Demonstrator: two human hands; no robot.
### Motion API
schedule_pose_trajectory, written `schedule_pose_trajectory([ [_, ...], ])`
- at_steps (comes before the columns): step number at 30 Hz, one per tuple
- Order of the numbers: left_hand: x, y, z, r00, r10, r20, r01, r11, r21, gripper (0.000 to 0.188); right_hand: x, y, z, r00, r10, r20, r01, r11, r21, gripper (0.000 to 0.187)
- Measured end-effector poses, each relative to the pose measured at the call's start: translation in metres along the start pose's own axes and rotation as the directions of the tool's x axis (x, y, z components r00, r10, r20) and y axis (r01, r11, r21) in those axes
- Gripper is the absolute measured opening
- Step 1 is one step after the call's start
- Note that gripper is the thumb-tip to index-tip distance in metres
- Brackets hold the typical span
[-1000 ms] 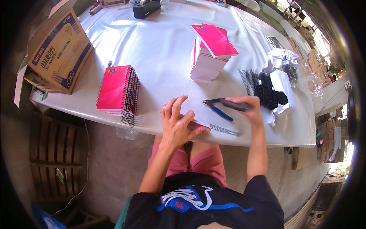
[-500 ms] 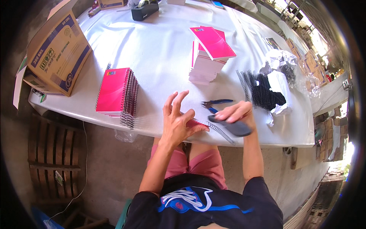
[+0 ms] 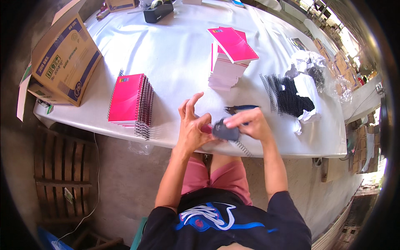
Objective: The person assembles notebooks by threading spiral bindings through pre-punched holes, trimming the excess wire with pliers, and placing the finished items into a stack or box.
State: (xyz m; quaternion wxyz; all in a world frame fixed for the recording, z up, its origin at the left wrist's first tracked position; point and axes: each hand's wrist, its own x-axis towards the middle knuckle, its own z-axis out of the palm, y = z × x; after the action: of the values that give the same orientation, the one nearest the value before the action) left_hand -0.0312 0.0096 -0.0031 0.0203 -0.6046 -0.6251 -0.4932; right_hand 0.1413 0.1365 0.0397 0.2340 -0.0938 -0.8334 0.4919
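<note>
My left hand (image 3: 191,132) pinches a pink-red notebook (image 3: 206,128) at the table's near edge, its other fingers raised; the notebook is mostly hidden by the hand. A thin dark spiral binding coil (image 3: 244,148) trails from its right side. My right hand (image 3: 255,124), slightly blurred, grips a flat dark grey pad (image 3: 225,130), held against or just over the notebook's edge and the coil's start; contact is hard to tell. Just beyond the right hand lie cutting pliers (image 3: 241,108) with blue handles.
Spiral-bound red notebooks (image 3: 127,100) are stacked to the left, beside an open cardboard box (image 3: 68,62). A tall pile of notebooks (image 3: 225,73) stands farther back. Black coils (image 3: 293,100) lie at right with crumpled white paper (image 3: 307,89). A tape dispenser (image 3: 159,11) sits at the far edge.
My right hand has moved left with the grey pad, from over the coil's right side to the notebook's edge. The pad has turned. My left hand stays nearly in place.
</note>
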Motion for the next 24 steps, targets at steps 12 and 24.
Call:
schedule_pose_trajectory([
  [12,0.006,-0.021,0.010,0.989,-0.130,-0.068,0.103,0.944,-0.312,0.070,0.004,-0.010,0.009,0.998,-0.036,-0.055,0.040,0.997,0.067,0.028],
  [24,0.007,-0.034,0.014,1.000,0.010,-0.030,-0.017,0.970,-0.242,0.071,0.007,-0.003,0.013,0.972,-0.171,-0.159,0.198,0.964,0.178,0.024],
])
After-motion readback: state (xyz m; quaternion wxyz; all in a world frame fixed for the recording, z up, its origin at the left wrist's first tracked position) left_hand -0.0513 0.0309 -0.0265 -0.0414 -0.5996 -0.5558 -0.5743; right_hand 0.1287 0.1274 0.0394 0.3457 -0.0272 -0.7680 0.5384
